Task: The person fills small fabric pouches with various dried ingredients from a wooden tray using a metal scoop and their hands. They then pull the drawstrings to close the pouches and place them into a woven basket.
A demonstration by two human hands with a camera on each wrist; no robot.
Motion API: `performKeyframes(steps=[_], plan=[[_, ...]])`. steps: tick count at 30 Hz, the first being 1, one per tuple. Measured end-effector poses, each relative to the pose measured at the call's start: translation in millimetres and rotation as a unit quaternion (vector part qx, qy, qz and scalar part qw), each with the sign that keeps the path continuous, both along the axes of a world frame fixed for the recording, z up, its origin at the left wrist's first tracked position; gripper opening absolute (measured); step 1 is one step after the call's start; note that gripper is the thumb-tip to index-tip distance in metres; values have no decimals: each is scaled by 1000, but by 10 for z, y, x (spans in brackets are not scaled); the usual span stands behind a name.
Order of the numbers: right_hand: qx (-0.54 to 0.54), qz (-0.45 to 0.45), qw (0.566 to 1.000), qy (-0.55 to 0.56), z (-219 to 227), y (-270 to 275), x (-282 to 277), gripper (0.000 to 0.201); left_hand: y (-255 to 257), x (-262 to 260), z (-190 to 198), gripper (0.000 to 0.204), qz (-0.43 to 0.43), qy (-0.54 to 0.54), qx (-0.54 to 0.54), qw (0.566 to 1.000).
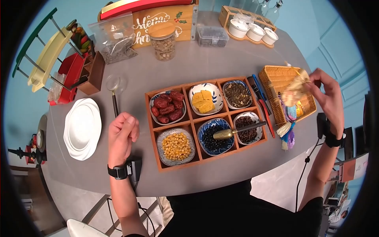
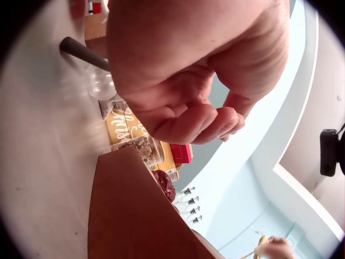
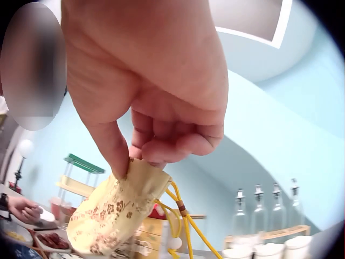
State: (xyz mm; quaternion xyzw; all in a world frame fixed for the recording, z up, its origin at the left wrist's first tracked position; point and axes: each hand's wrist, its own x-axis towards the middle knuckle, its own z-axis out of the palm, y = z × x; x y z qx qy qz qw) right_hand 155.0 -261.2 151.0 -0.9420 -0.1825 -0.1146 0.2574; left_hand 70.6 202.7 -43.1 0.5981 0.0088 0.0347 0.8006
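My right hand (image 1: 328,91) pinches a pale yellow drawstring pouch (image 1: 294,91) by its gathered top, lifted over the wicker basket (image 1: 276,75). In the right wrist view the pouch (image 3: 110,216) shows brown flower prints, and its yellow cord (image 3: 188,226) with a white bead hangs beside it. Thumb and forefinger hold the cloth while the other fingers curl inward. My left hand (image 1: 123,132) holds nothing, its fingers loosely curled, left of the wooden compartment box (image 1: 189,133). A small strainer's dark handle (image 1: 115,103) points toward that hand.
In the box, bowls hold red dates (image 1: 167,106), corn kernels (image 1: 176,146) and other dry goods; a brass scoop (image 1: 224,134) lies across two bowls. White dishes (image 1: 83,128) stand at left, lidded jar (image 1: 162,43) behind, white pots (image 1: 256,33) at back right. Tassels (image 1: 289,126) overhang the basket.
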Motion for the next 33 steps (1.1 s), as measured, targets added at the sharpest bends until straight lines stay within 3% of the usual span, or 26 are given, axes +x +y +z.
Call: performKeyframes(steps=[2, 4, 5, 6, 7, 9, 10, 12, 13, 14, 15, 17, 20, 27, 28, 29, 31, 33], plan=[[16, 84, 996, -3, 69, 480, -4, 10, 4, -32, -16, 17, -11, -20, 3, 1000], [61, 167, 984, 17, 18, 901, 47, 10, 28, -28, -28, 36, -42, -50, 24, 998], [49, 184, 982, 16, -24, 1131, 55, 9, -4, -28, -13, 36, -38, -53, 23, 998], [77, 180, 978, 75, -55, 1362, 51, 8, -66, -43, 20, 47, -50, -60, 27, 997], [90, 215, 970, 66, -124, 1595, 61, 10, -100, -71, 58, 59, -59, -65, 33, 996], [75, 241, 965, 71, -224, 1985, 68, 12, -75, -49, 85, 77, -138, -76, -9, 988], [69, 274, 958, 53, -319, 2148, 92, 11, -82, -59, 113, 77, -127, -74, -3, 989], [63, 313, 947, 36, -526, 2410, 151, 10, -113, -70, 134, 73, -188, -66, -67, 978], [41, 369, 928, -26, -630, 2525, 180, 10, -110, -78, 152, 73, -181, -65, -66, 979], [18, 422, 902, -88, -686, 2608, 186, 9, -104, -93, 170, 73, -182, -32, -74, 980], [19, 428, 899, -86, -699, 2663, 164, 9, -93, -117, 176, 75, -182, 0, -83, 980], [-90, 450, 887, -55, -726, 2749, 81, 11, -69, -162, 168, 70, -160, 34, -119, 979], [-106, 464, 879, -28, -753, 2845, -15, 13, -108, -154, 247, 56, -110, 54, -21, 992], [-101, 477, 867, 102, -643, 2858, 15, 12, -25, -123, 186, 56, -121, 22, -58, 991], [-103, 477, 867, 103, -645, 2842, 39, 12, -27, -116, 248, 59, -111, 14, 1, 994], [-106, 487, 864, 76, -657, 2822, 58, 12, -35, -111, 274, 63, -101, 7, 60, 993], [-106, 495, 861, 52, -702, 2799, 44, 12, -76, -108, 252, 63, -101, 12, 63, 993], [-162, 466, 868, -62, -746, 2796, -19, 12, -82, -98, 256, 63, -100, 14, 69, 993]])
